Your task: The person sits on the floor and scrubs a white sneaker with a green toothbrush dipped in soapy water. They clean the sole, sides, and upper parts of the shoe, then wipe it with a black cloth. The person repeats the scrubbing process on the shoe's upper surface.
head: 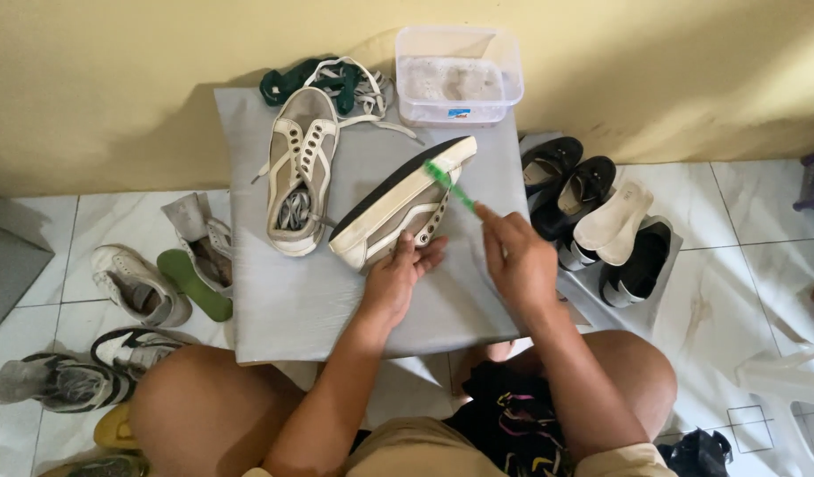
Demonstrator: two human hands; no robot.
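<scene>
Clear plastic tub (459,75) of suds

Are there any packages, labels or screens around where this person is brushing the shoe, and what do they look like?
Clear plastic tub: at the far edge of the grey board, against the yellow wall; rectangular with rounded corners, foamy whitish liquid inside.
Small label: on the tub's near wall; a little rectangle, blue with some red and white.
No screens or signs show.
</scene>
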